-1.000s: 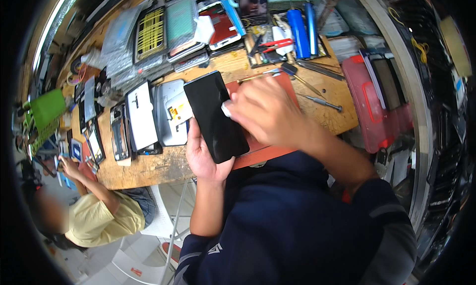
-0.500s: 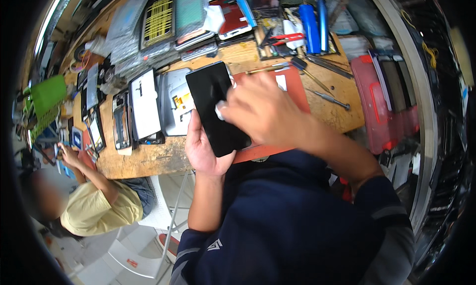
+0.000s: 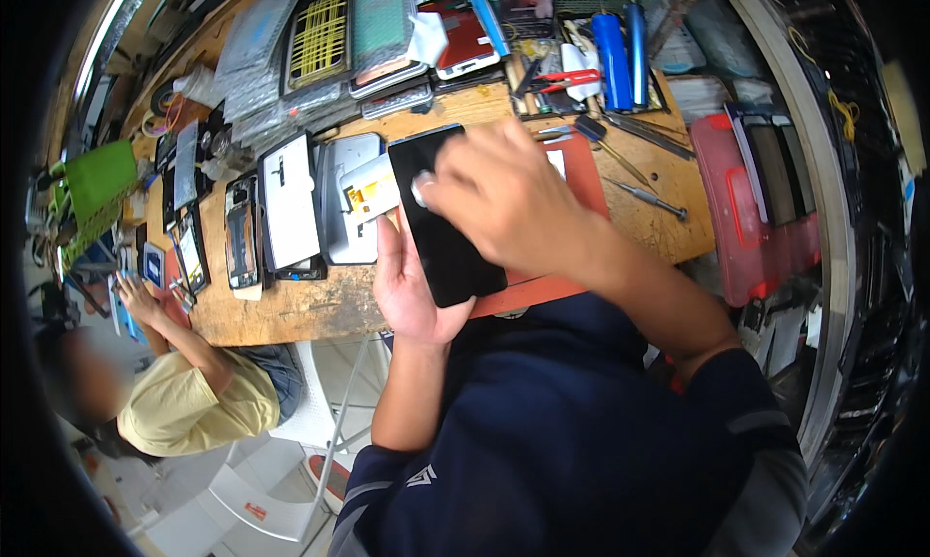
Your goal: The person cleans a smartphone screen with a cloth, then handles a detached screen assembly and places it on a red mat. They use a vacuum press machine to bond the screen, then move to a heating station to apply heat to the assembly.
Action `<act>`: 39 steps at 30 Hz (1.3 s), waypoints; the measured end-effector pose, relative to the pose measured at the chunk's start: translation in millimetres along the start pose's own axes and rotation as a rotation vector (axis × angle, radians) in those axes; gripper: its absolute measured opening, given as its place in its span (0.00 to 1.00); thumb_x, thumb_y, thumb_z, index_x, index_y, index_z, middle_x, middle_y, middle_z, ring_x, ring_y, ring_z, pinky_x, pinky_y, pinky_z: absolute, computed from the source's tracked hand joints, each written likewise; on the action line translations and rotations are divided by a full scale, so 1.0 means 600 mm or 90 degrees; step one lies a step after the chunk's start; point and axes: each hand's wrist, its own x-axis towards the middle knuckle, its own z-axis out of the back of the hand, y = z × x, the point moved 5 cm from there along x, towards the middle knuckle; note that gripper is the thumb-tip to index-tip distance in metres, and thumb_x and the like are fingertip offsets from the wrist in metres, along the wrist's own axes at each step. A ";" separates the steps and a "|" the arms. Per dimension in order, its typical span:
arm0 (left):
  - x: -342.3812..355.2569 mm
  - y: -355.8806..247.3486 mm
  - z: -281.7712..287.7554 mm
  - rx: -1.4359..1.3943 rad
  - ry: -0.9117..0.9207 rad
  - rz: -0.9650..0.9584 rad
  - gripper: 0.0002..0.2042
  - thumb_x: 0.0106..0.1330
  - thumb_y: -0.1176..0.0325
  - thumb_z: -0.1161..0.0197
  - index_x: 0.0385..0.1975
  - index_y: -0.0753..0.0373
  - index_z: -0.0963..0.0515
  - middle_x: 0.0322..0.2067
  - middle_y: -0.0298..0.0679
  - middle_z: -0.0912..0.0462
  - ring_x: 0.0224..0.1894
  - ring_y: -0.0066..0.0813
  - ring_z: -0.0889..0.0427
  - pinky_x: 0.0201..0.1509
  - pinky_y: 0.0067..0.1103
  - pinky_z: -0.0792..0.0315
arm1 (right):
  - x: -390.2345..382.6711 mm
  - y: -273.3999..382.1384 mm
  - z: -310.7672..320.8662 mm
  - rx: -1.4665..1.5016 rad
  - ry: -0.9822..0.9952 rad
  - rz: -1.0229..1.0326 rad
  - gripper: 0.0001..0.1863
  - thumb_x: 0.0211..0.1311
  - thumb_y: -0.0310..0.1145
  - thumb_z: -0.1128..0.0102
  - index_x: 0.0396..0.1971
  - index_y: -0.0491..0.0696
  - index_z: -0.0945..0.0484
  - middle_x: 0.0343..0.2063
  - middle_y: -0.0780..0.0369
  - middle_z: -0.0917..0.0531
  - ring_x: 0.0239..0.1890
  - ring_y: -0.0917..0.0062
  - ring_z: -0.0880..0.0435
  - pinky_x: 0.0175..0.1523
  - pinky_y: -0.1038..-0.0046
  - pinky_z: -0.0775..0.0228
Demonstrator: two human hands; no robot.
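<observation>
A smartphone [image 3: 444,257] with a dark, glossy screen lies face up in my left hand [image 3: 412,300]. The palm is beneath it, the thumb runs along its left edge, and the other fingers are hidden behind it. Over the upper half of the screen is my right hand [image 3: 528,203], its fingers pinched and somewhat blurred by motion. A small white wad [image 3: 422,189], perhaps tissue or cloth, pokes out from those fingertips against the glass. Below the phone, an orange-red mat [image 3: 586,184] covers part of the wooden bench.
Left of the phone lie an open case [image 3: 289,203] and an opened phone [image 3: 242,232]. Bubble-wrapped panels [image 3: 254,48] are stacked behind. A screwdriver [image 3: 649,199] and a brush [image 3: 610,145] lie right of the mat, near a red case [image 3: 722,208]. A co-worker [image 3: 199,407] sits at left.
My right hand has slid the white wad up the screen toward the phone's top. The phone and my left hand have shifted a little to the right.
</observation>
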 end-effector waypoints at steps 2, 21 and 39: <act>0.005 -0.003 0.003 0.083 -0.003 -0.017 0.36 0.86 0.40 0.69 0.83 0.58 0.48 0.82 0.50 0.45 0.84 0.55 0.50 0.87 0.47 0.54 | -0.052 0.064 0.014 0.066 0.079 -0.009 0.05 0.60 0.32 0.34 0.33 0.48 0.14 0.33 0.65 0.21 0.39 0.72 0.21 0.45 0.64 0.37; 0.011 0.042 0.013 0.107 -0.142 0.022 0.46 0.79 0.27 0.73 0.84 0.59 0.51 0.82 0.52 0.47 0.84 0.53 0.48 0.86 0.47 0.50 | -0.110 0.093 0.052 0.107 0.148 -0.058 0.07 0.62 0.33 0.35 0.34 0.46 0.15 0.31 0.63 0.24 0.36 0.70 0.22 0.46 0.61 0.36; 0.009 0.061 -0.001 0.094 -0.108 0.044 0.51 0.75 0.22 0.72 0.85 0.59 0.54 0.84 0.52 0.52 0.85 0.55 0.51 0.86 0.51 0.52 | -0.102 0.083 0.078 0.102 0.117 -0.110 0.08 0.57 0.32 0.36 0.35 0.46 0.16 0.31 0.63 0.25 0.36 0.71 0.23 0.46 0.63 0.36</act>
